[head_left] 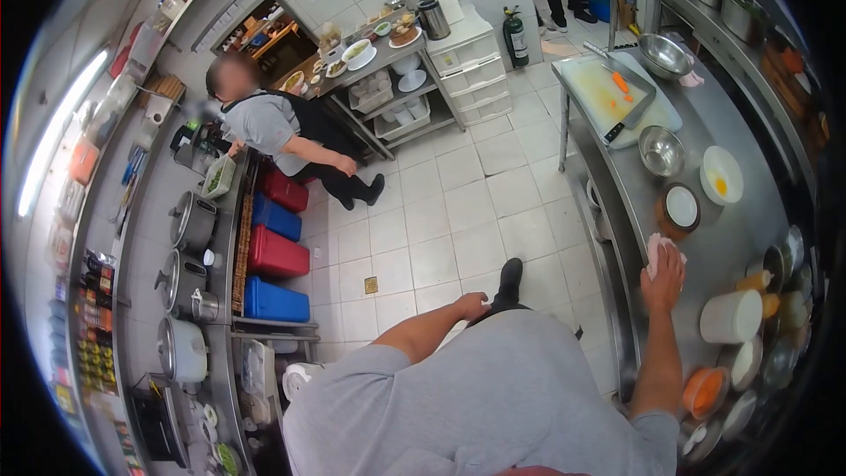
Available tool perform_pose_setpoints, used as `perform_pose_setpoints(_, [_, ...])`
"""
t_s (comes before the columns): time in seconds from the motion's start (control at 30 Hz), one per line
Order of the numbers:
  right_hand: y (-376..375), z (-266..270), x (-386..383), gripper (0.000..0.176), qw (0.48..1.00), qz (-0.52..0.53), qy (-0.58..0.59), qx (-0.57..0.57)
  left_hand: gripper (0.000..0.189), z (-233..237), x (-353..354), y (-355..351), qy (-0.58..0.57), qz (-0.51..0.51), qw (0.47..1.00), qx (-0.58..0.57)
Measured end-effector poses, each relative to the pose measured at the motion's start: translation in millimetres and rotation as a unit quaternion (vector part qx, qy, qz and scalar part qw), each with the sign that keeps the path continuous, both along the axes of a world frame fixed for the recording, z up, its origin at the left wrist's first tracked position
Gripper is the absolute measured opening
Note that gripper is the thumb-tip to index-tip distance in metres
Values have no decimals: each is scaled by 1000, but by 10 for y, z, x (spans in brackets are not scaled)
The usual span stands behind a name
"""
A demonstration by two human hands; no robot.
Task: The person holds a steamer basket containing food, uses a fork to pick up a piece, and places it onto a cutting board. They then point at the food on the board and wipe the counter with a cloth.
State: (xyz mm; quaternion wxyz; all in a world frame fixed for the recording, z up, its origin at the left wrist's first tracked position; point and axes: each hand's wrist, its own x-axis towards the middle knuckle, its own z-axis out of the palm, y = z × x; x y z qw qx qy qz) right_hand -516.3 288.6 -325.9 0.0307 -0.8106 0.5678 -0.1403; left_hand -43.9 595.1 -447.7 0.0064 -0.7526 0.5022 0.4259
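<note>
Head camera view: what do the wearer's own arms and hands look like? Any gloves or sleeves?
A grey T-shirt with short sleeves; below them both arms are bare. The left hand and right hand wear no gloves, and no watch or bracelet shows at either wrist.

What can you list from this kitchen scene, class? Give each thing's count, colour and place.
cloth: one, pinkish, on steel counter
cutting board: one, white, counter's far end
metal bowls: two, silver, on counter
storage boxes: four, red and blue, under left bench
cookers: three, silver-grey, on left bench
co-worker: one, grey shirt, leaning at left bench
left hand: one, at hip, empty
right hand: one, resting on cloth
</note>
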Motion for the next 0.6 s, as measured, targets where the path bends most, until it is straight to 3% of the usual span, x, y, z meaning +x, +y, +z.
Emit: perform_pose_setpoints(0.6, [-14,-38,8,75,1000,7,-12,-13,60,40,19,35,3,15,1000,16])
